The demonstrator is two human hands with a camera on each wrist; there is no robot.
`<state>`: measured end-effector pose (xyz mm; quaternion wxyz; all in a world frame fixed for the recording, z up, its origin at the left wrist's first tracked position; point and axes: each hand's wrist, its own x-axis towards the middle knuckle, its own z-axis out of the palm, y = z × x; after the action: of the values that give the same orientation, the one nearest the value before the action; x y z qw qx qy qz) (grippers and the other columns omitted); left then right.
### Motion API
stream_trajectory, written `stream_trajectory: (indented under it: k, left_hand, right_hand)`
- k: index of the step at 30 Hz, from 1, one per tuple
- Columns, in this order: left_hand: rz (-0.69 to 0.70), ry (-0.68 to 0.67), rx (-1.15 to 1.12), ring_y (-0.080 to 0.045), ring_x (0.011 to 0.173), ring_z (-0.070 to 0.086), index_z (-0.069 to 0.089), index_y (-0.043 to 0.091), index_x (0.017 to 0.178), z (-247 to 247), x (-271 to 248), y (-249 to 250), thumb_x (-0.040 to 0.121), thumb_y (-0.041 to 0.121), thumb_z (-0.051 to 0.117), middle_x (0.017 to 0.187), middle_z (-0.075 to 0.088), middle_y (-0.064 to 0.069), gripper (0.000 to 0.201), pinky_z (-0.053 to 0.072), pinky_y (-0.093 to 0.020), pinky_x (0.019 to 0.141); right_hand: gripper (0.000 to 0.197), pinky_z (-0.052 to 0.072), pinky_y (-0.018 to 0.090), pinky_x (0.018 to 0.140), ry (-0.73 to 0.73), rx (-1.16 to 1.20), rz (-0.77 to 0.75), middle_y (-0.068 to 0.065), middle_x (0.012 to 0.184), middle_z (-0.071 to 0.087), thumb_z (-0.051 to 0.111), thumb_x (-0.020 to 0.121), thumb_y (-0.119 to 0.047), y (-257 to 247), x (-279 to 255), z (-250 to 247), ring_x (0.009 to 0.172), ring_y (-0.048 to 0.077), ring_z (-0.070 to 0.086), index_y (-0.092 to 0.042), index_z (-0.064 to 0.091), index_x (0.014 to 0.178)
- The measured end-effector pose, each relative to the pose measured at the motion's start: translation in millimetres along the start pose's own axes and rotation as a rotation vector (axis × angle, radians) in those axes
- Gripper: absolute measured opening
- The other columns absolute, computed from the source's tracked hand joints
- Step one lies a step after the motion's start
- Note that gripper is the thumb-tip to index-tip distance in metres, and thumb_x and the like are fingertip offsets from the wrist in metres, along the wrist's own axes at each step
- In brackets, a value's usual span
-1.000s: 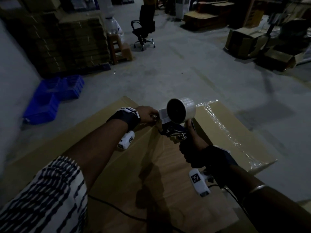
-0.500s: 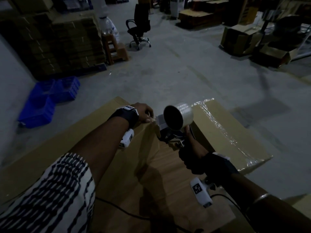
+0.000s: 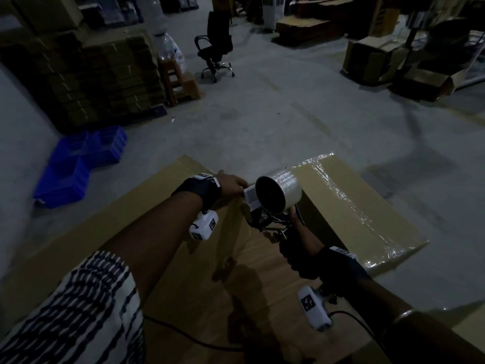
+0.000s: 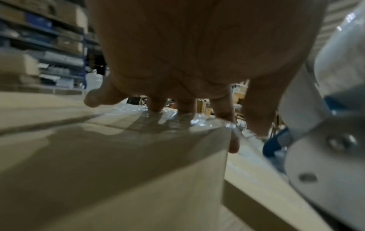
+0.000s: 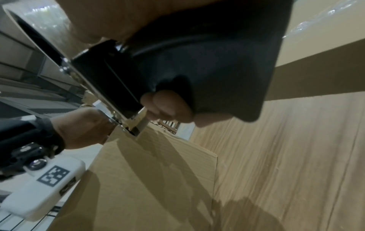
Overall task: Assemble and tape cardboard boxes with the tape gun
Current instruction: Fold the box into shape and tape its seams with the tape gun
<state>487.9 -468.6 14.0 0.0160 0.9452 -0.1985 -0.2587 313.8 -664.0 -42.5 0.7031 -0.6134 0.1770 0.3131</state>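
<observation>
At the left of the head view, blue crates [image 3: 78, 164] sit on the floor. Left of centre, your left hand [image 3: 231, 181] lies on the near corner of the left cardboard box [image 3: 110, 232], fingers [image 4: 185, 109] straight and pressing the clear tape down, gripping nothing. Just right of it, at the frame's centre, your right hand [image 3: 296, 248] is wrapped around the tape gun [image 3: 275, 203] handle, its roll held above the gap between boxes. The taped box [image 3: 367, 206] lies at the right.
</observation>
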Motion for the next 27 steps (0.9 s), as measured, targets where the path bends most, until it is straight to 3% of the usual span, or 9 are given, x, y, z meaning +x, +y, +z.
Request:
stream_trajectory:
  k: [2,8,10,12,13,16,18,23,27]
  left_hand:
    - [0.005,-0.02,0.055,-0.026,0.134,0.042,0.051,0.026,0.137,1.0,0.6,-0.5,0.089,0.054,0.04,0.143,0.051,-0.004,0.057,-0.004,-0.052,0.118]
    - [0.049,0.034,0.077,-0.027,0.127,0.05,0.054,0.028,0.135,2.9,-0.6,1.0,0.099,0.033,0.046,0.137,0.057,-0.002,0.037,-0.002,-0.054,0.117]
    - [0.04,0.033,0.075,-0.028,0.126,0.051,0.052,0.028,0.137,3.4,-2.9,1.0,0.099,0.03,0.046,0.137,0.057,-0.004,0.038,-0.003,-0.054,0.117]
    - [0.041,0.036,0.088,-0.03,0.125,0.052,0.05,0.028,0.138,3.0,-6.0,3.6,0.098,0.027,0.046,0.135,0.059,-0.006,0.04,-0.002,-0.052,0.118]
    - [0.042,0.039,0.096,-0.031,0.125,0.052,0.05,0.028,0.138,2.8,-7.3,5.4,0.098,0.026,0.047,0.135,0.059,-0.006,0.04,-0.001,-0.052,0.118]
    - [0.039,0.028,0.13,-0.031,0.127,0.05,0.05,0.025,0.137,1.5,-12.2,11.8,0.098,0.025,0.049,0.138,0.055,-0.007,0.039,0.003,-0.052,0.119]
    - [0.048,0.022,0.121,-0.032,0.128,0.049,0.052,0.024,0.135,1.6,-14.2,12.9,0.099,0.024,0.049,0.138,0.055,-0.009,0.037,0.006,-0.051,0.118]
    - [0.042,0.04,0.136,-0.036,0.134,0.039,0.053,0.022,0.134,-0.2,-20.7,19.4,0.101,0.025,0.047,0.141,0.052,-0.008,0.034,0.017,-0.042,0.113]
    - [0.021,0.039,0.123,-0.036,0.136,0.035,0.049,0.021,0.139,-0.4,-22.3,23.3,0.102,0.022,0.045,0.144,0.049,-0.007,0.038,0.02,-0.037,0.109]
  right_hand:
    - [0.093,0.02,0.025,0.045,0.002,0.019,-0.025,0.001,0.06,0.031,0.041,0.05,-0.106,1.3,1.2,0.8,0.047,0.014,0.016,-0.019,0.067,0.07]
    - [0.086,0.023,0.024,0.044,0.073,0.003,-0.05,0.002,0.056,0.031,0.04,0.051,-0.107,4.8,8.9,3.2,0.042,0.015,0.02,-0.022,0.051,0.061]
    - [0.084,0.024,0.025,0.047,0.093,0.051,-0.067,0.003,0.057,0.033,0.045,0.051,-0.106,6.7,11.8,4.9,0.042,0.015,0.023,-0.036,0.066,0.092]
    - [0.095,0.025,0.026,0.048,0.106,0.054,-0.098,0.004,0.058,0.037,0.048,0.048,-0.106,8.4,14.4,4.7,0.042,0.016,0.026,-0.054,0.055,0.128]
    - [0.098,0.025,0.027,0.048,0.104,0.043,-0.109,0.004,0.058,0.039,0.048,0.048,-0.106,8.1,14.9,4.9,0.042,0.016,0.028,-0.056,0.051,0.132]
    - [0.092,0.027,0.026,0.048,0.106,0.026,-0.142,0.001,0.056,0.044,0.046,0.051,-0.104,4.6,13.2,5.9,0.042,0.015,0.032,-0.05,0.056,0.125]
    - [0.076,0.029,0.023,0.045,0.113,0.014,-0.151,-0.001,0.052,0.044,0.041,0.066,-0.098,1.3,11.7,5.2,0.038,0.013,0.032,-0.04,0.058,0.111]
    - [0.052,0.028,0.02,0.042,0.089,-0.02,-0.129,-0.002,0.048,0.04,0.033,0.078,-0.091,-1.9,7.8,-0.4,0.035,0.011,0.029,-0.041,0.046,0.083]
    - [0.08,0.03,0.021,0.042,0.076,-0.055,-0.134,-0.003,0.048,0.047,0.032,0.079,-0.09,-0.5,10.9,-7.0,0.037,0.011,0.032,-0.027,0.059,0.118]
